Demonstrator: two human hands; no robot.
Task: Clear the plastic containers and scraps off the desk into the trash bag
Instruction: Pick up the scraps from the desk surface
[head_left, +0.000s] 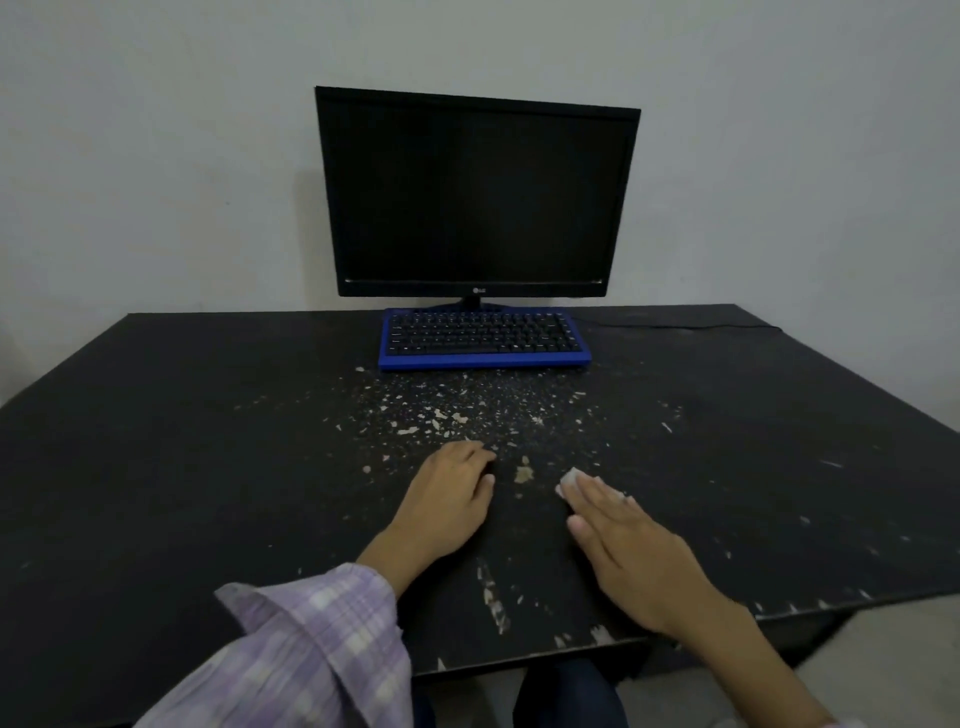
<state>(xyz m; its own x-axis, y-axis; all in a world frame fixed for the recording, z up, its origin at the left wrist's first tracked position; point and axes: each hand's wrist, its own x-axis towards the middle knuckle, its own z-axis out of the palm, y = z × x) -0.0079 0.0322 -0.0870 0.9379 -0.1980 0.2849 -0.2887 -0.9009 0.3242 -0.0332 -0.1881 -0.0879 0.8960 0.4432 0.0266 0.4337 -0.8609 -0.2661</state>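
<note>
Pale scraps and crumbs (457, 415) lie scattered over the middle of the black desk (182, 441), in front of the keyboard. A bigger tan scrap (523, 472) sits between my hands. My left hand (449, 499) rests on the desk with its fingers loosely curled at the near edge of the scraps, holding nothing. My right hand (623, 540) lies flat with straight fingers, pressing a small white tissue or cloth (571, 477) that pokes out beyond the fingertips. No plastic container and no trash bag is in view.
A blue keyboard (483, 338) with black keys sits at the back centre, a dark monitor (475, 192) behind it against the wall. A cable (685, 326) runs right along the back edge. The desk's chipped front edge (519, 662) lies just above my knees.
</note>
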